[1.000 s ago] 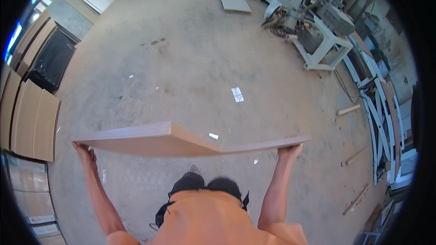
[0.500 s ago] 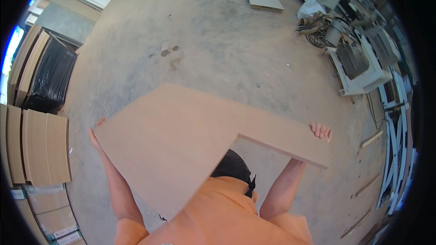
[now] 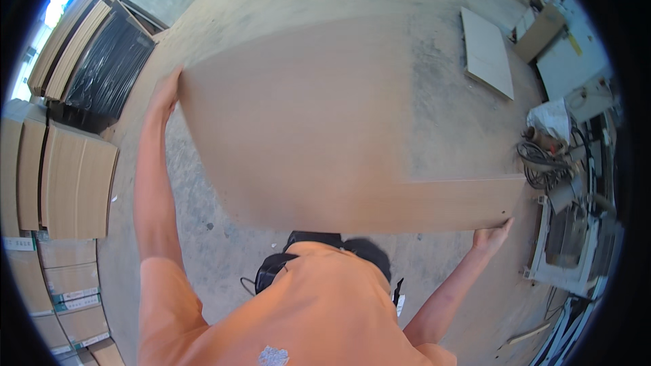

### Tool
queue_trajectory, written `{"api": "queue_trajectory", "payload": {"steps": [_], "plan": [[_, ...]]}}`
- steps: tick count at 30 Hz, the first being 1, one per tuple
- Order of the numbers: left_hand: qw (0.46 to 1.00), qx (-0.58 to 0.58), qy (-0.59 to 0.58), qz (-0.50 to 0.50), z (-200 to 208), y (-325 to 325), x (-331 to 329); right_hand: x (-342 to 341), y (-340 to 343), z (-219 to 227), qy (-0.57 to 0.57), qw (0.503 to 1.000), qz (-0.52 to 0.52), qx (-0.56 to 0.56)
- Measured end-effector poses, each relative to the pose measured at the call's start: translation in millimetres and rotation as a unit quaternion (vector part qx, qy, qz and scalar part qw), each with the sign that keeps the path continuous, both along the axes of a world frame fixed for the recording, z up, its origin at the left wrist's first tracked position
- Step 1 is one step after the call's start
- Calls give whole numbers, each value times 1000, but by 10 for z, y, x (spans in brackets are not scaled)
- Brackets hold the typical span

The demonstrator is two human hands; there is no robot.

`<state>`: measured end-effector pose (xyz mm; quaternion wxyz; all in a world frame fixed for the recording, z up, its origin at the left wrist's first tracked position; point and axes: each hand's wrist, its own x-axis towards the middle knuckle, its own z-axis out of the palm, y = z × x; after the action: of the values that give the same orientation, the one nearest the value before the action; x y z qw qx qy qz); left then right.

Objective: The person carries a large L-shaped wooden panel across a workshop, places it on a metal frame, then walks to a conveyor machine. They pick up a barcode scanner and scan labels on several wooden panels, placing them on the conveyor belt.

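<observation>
Tan L-shaped board [image 3: 305, 135] is held up in front of the body, above the concrete floor [image 3: 441, 129]. Its broad part is spread across the middle and left of the view and is badly blurred, so that its upper and right edges cannot be traced clearly. Its narrow arm is extended to the right and is seen more sharply, with a small dark spot near its outer end. At the board's upper left corner, the edge is grasped by the left hand [image 3: 165, 95]; the grip is closed on that edge, though some of the fingers cannot be made out. The lower edge of the narrow arm, near its end, is pinched by the right hand [image 3: 493, 234], whose grip is set from below. Both arms are stretched well apart, and an orange shirt [image 3: 305, 298] is seen between them, just below the board.

Farther out on the left, brown panels [image 3: 78, 179] are stacked, with a black-wrapped stack [image 3: 112, 61] placed beyond them and taped cartons [image 3: 71, 278] nearer. On the right, a pale panel [image 3: 487, 54] is laid on the floor. Coiled cables [image 3: 536, 163] are bunched beside a white bag [image 3: 549, 120], near the right rim.
</observation>
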<state>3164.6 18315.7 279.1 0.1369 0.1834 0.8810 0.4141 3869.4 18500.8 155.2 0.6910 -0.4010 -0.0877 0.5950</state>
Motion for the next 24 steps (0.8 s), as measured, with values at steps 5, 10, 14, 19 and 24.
{"api": "queue_trajectory", "payload": {"steps": [5,10,14,19,24], "plan": [[993,-64,73,-64,548,2274,-263,-177,1365,28,-17,997,-59,-51],[981,-49,125,-141,490,4223,-519,-335,3054,-323,-17,997,-64,-39],[955,-74,241,-160,458,5602,-852,-581,4538,-605,22,996,-57,-67],[952,-142,232,-139,561,7057,-1361,-958,6276,-678,-22,989,-35,-144],[938,-224,217,-153,401,8661,-1966,-1435,7889,-855,-11,986,28,-165]]}}
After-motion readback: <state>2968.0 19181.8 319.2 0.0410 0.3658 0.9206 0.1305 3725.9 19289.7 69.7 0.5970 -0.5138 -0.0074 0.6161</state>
